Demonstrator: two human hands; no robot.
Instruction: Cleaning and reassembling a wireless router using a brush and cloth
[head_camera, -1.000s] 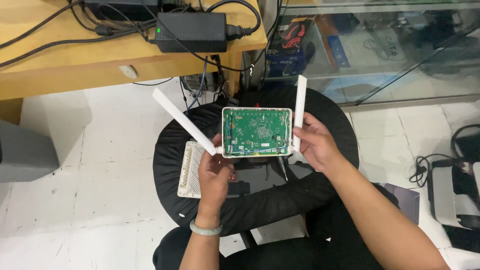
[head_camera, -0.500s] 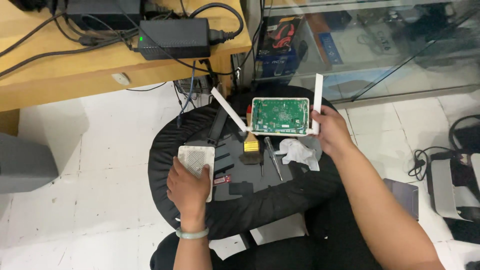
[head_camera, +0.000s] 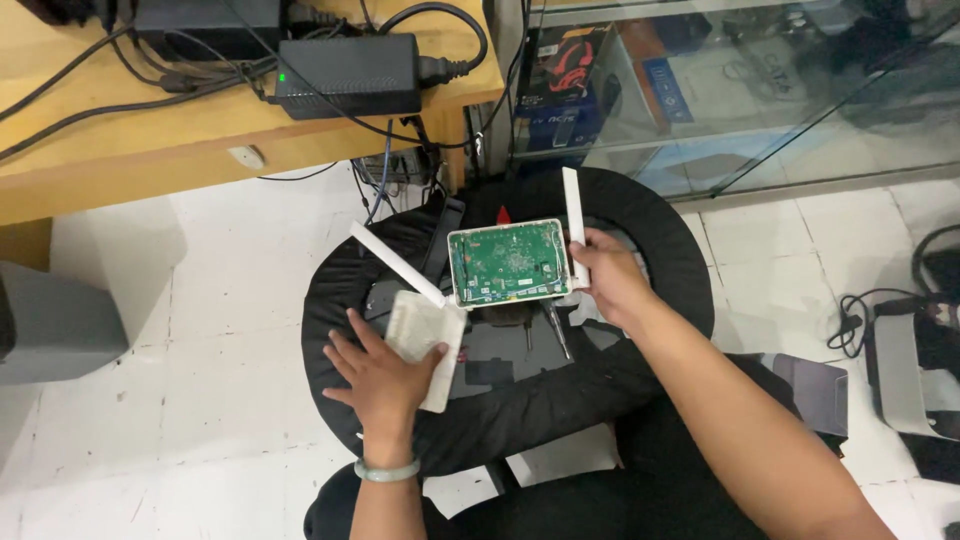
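My right hand (head_camera: 606, 278) grips the right side of an opened white router (head_camera: 507, 263). Its green circuit board faces up and two white antennas stick out, one up at the right, one slanting left. My left hand (head_camera: 383, 375), with a pale green bangle on the wrist, holds the router's white vented cover (head_camera: 427, 340) just below the left antenna. Both are above a round black padded stool (head_camera: 520, 400) that serves as a work surface.
On the stool lie a screwdriver (head_camera: 555, 330), a white cloth and small dark parts. A wooden desk (head_camera: 200, 150) with a black power adapter (head_camera: 350, 75) and cables stands at the back left. A glass cabinet (head_camera: 740, 90) is at the back right, cables and grey gear at the right.
My left hand let go of the router, took up the white cover from the stool's left side and lifted it toward the router. My right hand alone now holds the router.
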